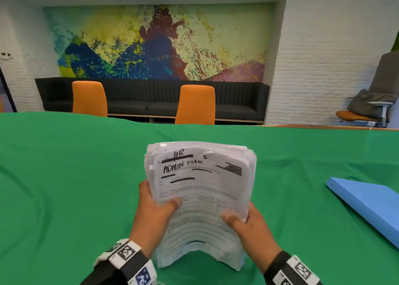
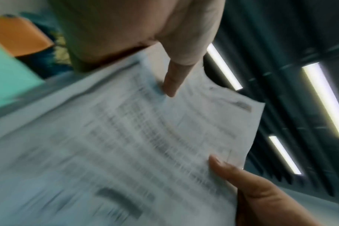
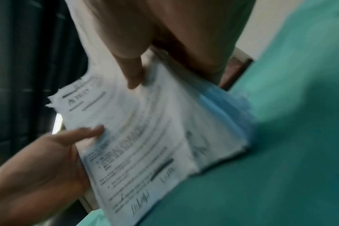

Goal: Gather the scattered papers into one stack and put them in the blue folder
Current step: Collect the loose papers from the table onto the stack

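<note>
While the stack of papers stands on its lower edge on the green tablecloth, near the front edge of the table at its middle, both hands grip it from the sides. The left hand holds the stack's left edge, thumb lying across the top sheet and fingers behind the pile. The right hand clamps the right edge the same way, thumb on the printed face. The stack tilts back away from the person, and its bottom bows upward in the middle, leaving an arch over the cloth. The top sheet bears handwritten words "HR" and "ADMIN FORM" with black marker strokes. In the blurred right wrist view, the sheets' edges look uneven at the top corner. The blue folder lies closed and flat on the cloth toward the table's right edge, well apart from the stack. Beyond the far edge of the table stand two orange chairs, before a dark bench sofa and a colourful mural.
</note>
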### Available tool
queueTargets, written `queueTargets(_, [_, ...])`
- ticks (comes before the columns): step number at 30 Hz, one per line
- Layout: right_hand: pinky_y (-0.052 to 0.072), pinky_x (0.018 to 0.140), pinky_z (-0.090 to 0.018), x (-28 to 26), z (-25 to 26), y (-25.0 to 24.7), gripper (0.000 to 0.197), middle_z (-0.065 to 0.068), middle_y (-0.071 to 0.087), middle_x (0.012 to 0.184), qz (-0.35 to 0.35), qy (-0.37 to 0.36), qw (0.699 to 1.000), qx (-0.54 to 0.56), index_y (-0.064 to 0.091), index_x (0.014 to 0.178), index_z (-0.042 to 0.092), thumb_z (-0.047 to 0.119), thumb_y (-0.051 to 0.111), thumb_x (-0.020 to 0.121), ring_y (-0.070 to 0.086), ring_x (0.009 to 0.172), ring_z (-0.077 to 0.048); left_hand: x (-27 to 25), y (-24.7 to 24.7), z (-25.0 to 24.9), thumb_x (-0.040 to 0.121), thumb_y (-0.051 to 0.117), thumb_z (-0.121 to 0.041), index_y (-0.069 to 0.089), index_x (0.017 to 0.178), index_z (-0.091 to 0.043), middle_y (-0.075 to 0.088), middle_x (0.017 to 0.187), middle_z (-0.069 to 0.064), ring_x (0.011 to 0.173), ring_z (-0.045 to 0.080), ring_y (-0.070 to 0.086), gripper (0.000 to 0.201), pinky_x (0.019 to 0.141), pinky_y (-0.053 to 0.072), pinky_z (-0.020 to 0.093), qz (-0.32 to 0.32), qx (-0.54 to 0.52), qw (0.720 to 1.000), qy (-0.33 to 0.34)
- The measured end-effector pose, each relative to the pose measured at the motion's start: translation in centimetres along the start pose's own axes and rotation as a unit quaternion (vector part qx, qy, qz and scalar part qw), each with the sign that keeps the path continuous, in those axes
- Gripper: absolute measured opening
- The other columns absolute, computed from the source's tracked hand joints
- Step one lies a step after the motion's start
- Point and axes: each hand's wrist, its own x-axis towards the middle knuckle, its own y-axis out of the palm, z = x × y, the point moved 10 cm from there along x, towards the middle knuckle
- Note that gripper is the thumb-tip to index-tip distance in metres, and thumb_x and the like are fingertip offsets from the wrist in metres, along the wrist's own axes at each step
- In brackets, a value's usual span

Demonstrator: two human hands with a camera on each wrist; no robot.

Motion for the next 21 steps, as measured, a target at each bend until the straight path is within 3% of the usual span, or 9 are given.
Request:
queueTargets(2, [0.057, 0.1, -0.048, -0.2, -2.1, 0.4, 0.028, 0.008, 0.078, 0.115, 0.017, 0.03, 0.999, 0.002, 0.067, 0.122, 0.026, 0.019, 0.069, 0.095, 0.074, 0.107, -0.013, -0.4, 0.4, 2.0, 0.084, 0.072, -0.007, 0.048, 0.116, -0.027, 0.07, 0.111, -0.001, 0.098, 0.016, 0.071, 0.045, 0.086, 0.06, 0.046, 0.024, 0.007, 0.999, -0.039])
queueTargets(3, [0.056, 0.101, -0.049, -0.2, -2.6, 0.5, 0.027, 0.008, 0.078, 0.115, 0.017, 0.033, 0.999, 0.006, 0.068, 0.122, 0.025, 0.019, 0.068, 0.096, 0.074, 0.108, -0.014, -0.5, 0.5, 2.3, 0.085, 0.07, -0.006, 0.049, 0.116, -0.027, 0.071, 0.111, -0.001, 0.101, 0.018, 0.07, 0.043, 0.087, 0.059, 0.046, 0.027, 0.011, 0.999, -0.04])
queueTargets(7, [0.06, 0.095, -0.045, 0.6, -1.5, 0.8, 0.025, 0.005, 0.079, 0.113, 0.004, 0.009, 0.999, 0.038, 0.067, 0.121, 0.022, 0.018, 0.067, 0.097, 0.075, 0.105, -0.017, 0.3, 0.2, 1.6, 0.091, 0.064, -0.006, 0.048, 0.11, -0.027, 0.07, 0.105, -0.003, 0.094, 0.016, 0.071, 0.032, 0.071, 0.059, 0.031, 0.002, -0.003, 1.0, -0.015])
queueTargets(9, [0.061, 0.094, -0.043, 0.8, -1.4, 0.9, 0.026, 0.006, 0.079, 0.114, 0.015, 0.009, 0.999, 0.043, 0.066, 0.122, 0.022, 0.019, 0.066, 0.096, 0.075, 0.105, -0.015, 0.5, 0.0, 2.2, 0.09, 0.066, -0.006, 0.049, 0.109, -0.026, 0.071, 0.104, -0.002, 0.093, 0.018, 0.072, 0.033, 0.072, 0.06, 0.034, 0.001, -0.008, 1.0, -0.026])
queueTargets(13, [0.056, 0.102, -0.051, 0.6, -3.3, 1.3, 0.032, 0.003, 0.078, 0.118, 0.048, 0.055, 0.996, 0.047, 0.065, 0.126, 0.02, 0.022, 0.068, 0.095, 0.074, 0.11, -0.018, -0.1, 0.6, 4.3, 0.086, 0.07, -0.008, 0.049, 0.115, -0.028, 0.071, 0.112, -0.002, 0.099, 0.015, 0.07, 0.041, 0.08, 0.059, 0.036, 0.041, 0.013, 0.997, -0.064])
queueTargets(17, [0.059, 0.095, -0.054, 1.6, -2.6, 0.8, 0.027, -0.002, 0.08, 0.113, 0.067, 0.053, 0.996, 0.033, 0.067, 0.122, 0.016, 0.016, 0.069, 0.095, 0.077, 0.103, -0.024, 1.0, 0.3, 4.3, 0.087, 0.069, -0.007, 0.055, 0.114, -0.031, 0.073, 0.113, -0.005, 0.102, 0.02, 0.071, 0.039, 0.091, 0.057, 0.05, 0.067, 0.014, 0.994, -0.08])
queueTargets(21, [0.06, 0.093, -0.052, 2.0, -1.3, 0.7, 0.033, -0.015, 0.077, 0.119, 0.109, 0.081, 0.985, 0.105, 0.065, 0.124, 0.009, 0.005, 0.069, 0.092, 0.075, 0.106, -0.035, 1.8, 0.5, 3.7, 0.087, 0.069, 0.001, 0.057, 0.118, -0.018, 0.075, 0.113, 0.005, 0.098, 0.03, 0.074, 0.038, 0.087, 0.058, 0.055, 0.119, -0.047, 0.983, -0.128])
